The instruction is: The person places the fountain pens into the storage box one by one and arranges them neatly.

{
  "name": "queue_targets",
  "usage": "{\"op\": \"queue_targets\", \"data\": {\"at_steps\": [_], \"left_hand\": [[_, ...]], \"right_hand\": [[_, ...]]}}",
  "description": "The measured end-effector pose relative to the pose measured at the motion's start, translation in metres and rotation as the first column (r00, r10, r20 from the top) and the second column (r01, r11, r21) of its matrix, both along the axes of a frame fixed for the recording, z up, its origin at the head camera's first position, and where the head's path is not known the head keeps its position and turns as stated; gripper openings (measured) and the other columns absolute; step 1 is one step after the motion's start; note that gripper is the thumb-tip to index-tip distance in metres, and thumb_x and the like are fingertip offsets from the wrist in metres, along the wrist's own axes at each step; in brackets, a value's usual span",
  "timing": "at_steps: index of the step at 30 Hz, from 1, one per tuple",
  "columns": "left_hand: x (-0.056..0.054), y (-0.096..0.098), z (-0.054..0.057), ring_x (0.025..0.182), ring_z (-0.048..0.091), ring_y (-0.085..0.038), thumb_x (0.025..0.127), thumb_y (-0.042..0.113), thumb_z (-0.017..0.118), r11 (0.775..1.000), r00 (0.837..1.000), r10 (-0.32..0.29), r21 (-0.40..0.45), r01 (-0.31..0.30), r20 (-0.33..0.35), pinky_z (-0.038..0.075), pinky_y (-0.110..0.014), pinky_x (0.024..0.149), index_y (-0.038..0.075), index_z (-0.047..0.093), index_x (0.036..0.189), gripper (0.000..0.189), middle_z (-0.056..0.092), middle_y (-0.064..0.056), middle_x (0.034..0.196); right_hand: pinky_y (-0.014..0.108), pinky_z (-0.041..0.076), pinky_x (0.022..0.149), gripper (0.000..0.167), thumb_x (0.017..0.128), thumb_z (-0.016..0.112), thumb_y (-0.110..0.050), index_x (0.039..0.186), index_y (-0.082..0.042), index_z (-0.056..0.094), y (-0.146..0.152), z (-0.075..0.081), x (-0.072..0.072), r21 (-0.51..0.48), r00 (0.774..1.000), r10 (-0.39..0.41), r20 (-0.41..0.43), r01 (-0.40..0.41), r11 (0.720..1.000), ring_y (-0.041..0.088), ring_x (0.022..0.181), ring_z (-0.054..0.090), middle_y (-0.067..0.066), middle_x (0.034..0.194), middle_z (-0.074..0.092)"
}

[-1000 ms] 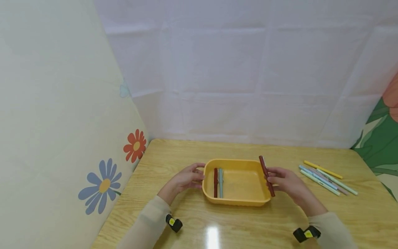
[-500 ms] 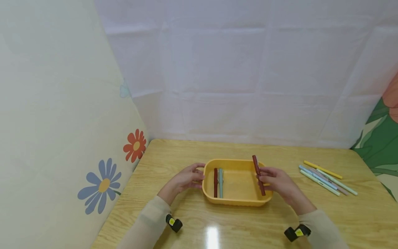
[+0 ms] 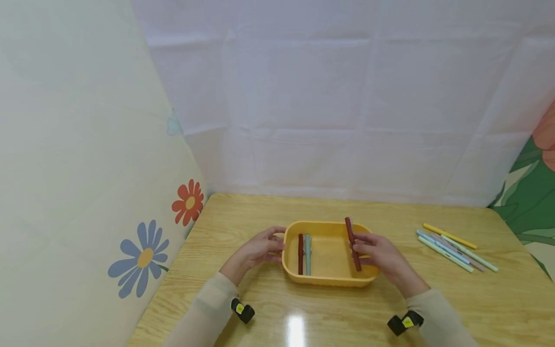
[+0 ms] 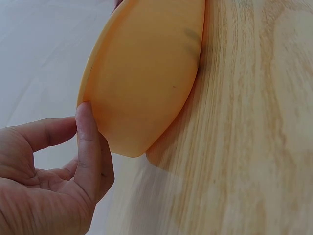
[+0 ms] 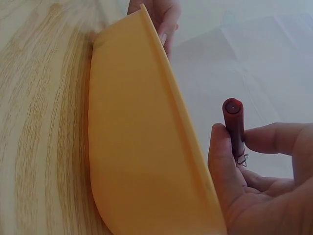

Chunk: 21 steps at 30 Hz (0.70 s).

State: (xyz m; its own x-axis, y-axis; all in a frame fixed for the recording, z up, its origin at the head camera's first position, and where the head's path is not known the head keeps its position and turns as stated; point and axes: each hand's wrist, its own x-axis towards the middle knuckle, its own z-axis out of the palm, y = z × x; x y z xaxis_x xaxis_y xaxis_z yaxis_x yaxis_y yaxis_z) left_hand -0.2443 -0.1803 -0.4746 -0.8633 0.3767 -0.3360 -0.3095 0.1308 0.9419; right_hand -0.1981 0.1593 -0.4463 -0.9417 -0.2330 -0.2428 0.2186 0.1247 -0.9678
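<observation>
My right hand [image 3: 383, 255] pinches a dark red pen [image 3: 353, 243] between thumb and fingers. In the head view the pen stands tilted over the right part of a yellow tray [image 3: 330, 282]; the right wrist view shows the held pen's end [image 5: 234, 106] above the rim. Inside the tray, at its left end, a dark red pen [image 3: 301, 254] and a grey-green pen [image 3: 308, 255] lie side by side. My left hand [image 3: 259, 249] holds the tray's left end, its fingertips at the rim in the left wrist view.
Right of the tray, several pens lie in a loose bunch, among them a yellow pen [image 3: 450, 236] and a pale green pen [image 3: 445, 254]. The wooden table [image 3: 347, 318] meets a white cloth [image 3: 303, 120] behind and a flower-printed one at the left.
My right hand has moved left with the dark red pen, from the tray's right rim to over its inside. My left hand and the tray have stayed put.
</observation>
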Motion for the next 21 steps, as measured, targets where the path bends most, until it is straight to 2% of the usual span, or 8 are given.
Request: {"op": "queue_targets", "data": {"at_steps": [21], "left_hand": [[-0.001, 0.000, -0.001, 0.091, 0.065, -0.019, 0.097, 0.003, 0.060, 1.000, 1.000, -0.006, 0.001, 0.006, 0.000, 0.060, -0.032, 0.074, 0.006, 0.040, 0.150, 0.056, 0.060, -0.019, 0.122]], "right_hand": [[0.038, 0.059, 0.086, 0.047, 0.101, 0.056, -0.005, 0.140, 0.017, 0.044, -0.027, -0.003, -0.004, -0.030, 0.999, 0.050, 0.016, -0.049, 0.998, 0.020, 0.099, 0.066, 0.033, 0.128, 0.057]]}}
